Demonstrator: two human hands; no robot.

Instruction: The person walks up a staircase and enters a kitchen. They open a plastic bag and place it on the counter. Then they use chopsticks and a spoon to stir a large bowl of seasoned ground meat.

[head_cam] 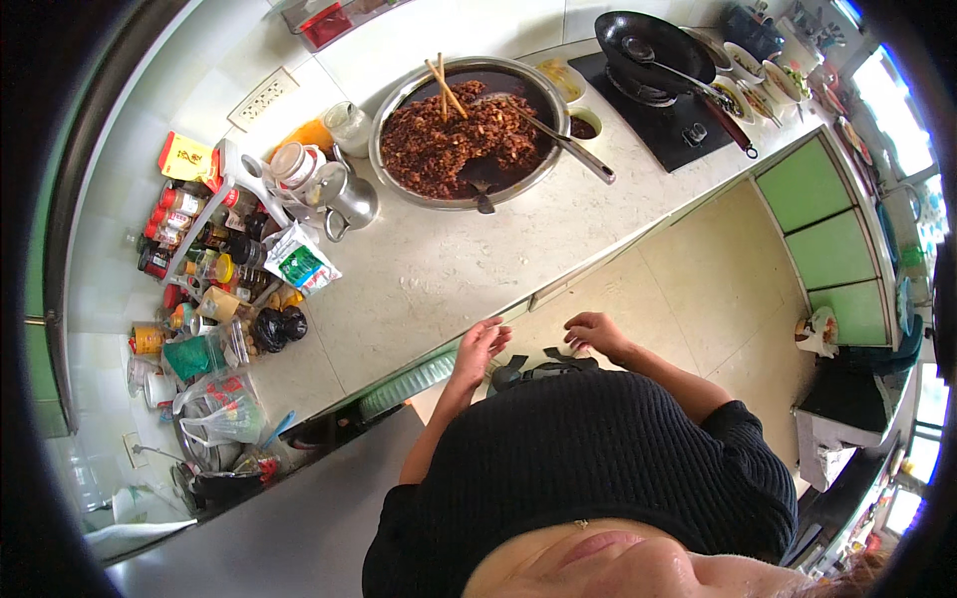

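My left hand (pixel 478 347) hovers by the counter's front edge, its fingers loosely bent and apart, with nothing in it. In front of my body, over the tiled floor, my right hand (pixel 596 334) hangs with curled fingers and appears to hold nothing. Beyond them on the pale countertop (pixel 478 254) stands a large metal basin (pixel 379 161) holding a dark reddish-brown, crumbly food mixture (pixel 441 142). Two wooden chopsticks (pixel 442 93) stick up from it. A metal-handled utensil (pixel 576 153) leans over the basin's right rim, and a dark utensil (pixel 484 196) rests at its near rim.
A black wok (pixel 624 37) with a ladle (pixel 680 73) sits on the black cooktop (pixel 658 134). Beside it stand several bowls of food (pixel 736 97). To the left are a metal jug (pixel 351 196), a white-and-green packet (pixel 300 260) and a rack of seasoning bottles (pixel 224 217). Green cabinets (pixel 807 183) line the right.
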